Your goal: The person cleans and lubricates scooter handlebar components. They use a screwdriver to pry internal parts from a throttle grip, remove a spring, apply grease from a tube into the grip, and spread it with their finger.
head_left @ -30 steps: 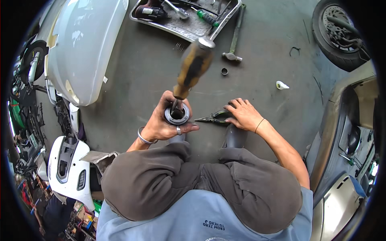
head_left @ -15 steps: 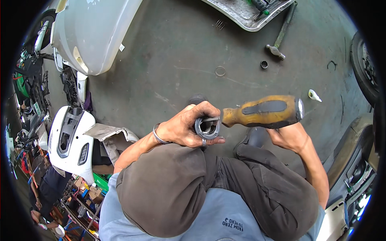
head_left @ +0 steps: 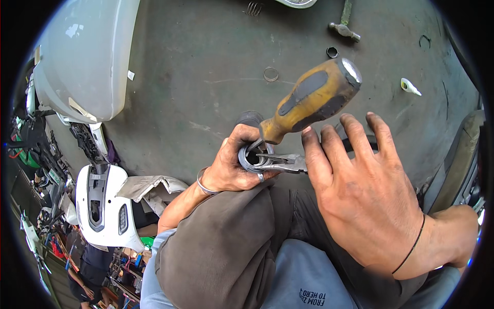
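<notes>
My left hand [head_left: 229,162] is wrapped around a metal tube [head_left: 243,157], its open end facing up. A large screwdriver [head_left: 311,100] with a worn yellow-and-black handle leans up and right from that mouth, its shaft partly inside. Pliers [head_left: 288,162] reach into the same opening from the right, jaws slightly apart. Over their handles lies my right hand [head_left: 365,195], back upward, fingers stretched forward. It holds the pliers, though the palm hides most of the grip. One right fingertip is close to the screwdriver handle; whether they touch I cannot tell.
On the floor ahead lie a thin ring [head_left: 270,74], a coil spring [head_left: 253,9], a dark collar [head_left: 332,52], a hammer [head_left: 343,31] and a small white bottle [head_left: 410,86]. A pale body panel [head_left: 85,56] and a white scooter fairing [head_left: 103,206] stand left.
My right hand has come up over the tube with pliers, whose jaws are now in its mouth. The screwdriver has swung from nearly level to a steeper upward slant. My view has shifted.
</notes>
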### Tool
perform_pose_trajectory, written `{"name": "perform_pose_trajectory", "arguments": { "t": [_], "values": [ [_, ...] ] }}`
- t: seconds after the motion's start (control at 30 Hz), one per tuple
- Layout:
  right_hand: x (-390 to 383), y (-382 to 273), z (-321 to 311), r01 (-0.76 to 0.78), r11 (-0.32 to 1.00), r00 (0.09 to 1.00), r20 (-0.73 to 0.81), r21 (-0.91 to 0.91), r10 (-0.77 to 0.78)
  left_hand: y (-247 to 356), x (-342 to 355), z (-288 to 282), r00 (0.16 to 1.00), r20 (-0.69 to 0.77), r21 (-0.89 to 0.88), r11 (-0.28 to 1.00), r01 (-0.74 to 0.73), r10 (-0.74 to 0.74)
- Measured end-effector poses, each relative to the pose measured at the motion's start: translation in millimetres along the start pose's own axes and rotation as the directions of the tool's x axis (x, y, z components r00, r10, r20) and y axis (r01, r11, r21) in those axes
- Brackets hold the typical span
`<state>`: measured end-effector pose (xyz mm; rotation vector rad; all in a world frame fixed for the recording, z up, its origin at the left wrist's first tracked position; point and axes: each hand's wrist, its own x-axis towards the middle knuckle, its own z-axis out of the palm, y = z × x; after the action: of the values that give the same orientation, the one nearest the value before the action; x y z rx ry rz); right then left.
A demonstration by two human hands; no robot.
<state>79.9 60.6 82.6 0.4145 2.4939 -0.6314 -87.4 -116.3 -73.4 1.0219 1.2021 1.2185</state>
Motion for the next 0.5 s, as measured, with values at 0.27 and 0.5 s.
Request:
{"name": "perform_pose_trajectory", "arguments": {
  "t": [0.27,0.5],
  "values": [
    [25,-10,-19,-0.049,0.998,0.986,0.159,0.037,0.043,-4,-7,-5,0.999,-0.016,0.02,0.999,-0.032,0.033],
    [27,-7,12,-0.007,0.999,0.995,-0.101,-0.037,0.003,-8,0,-7,0.992,0.039,0.031,0.992,-0.125,0.123]
  ]
}}
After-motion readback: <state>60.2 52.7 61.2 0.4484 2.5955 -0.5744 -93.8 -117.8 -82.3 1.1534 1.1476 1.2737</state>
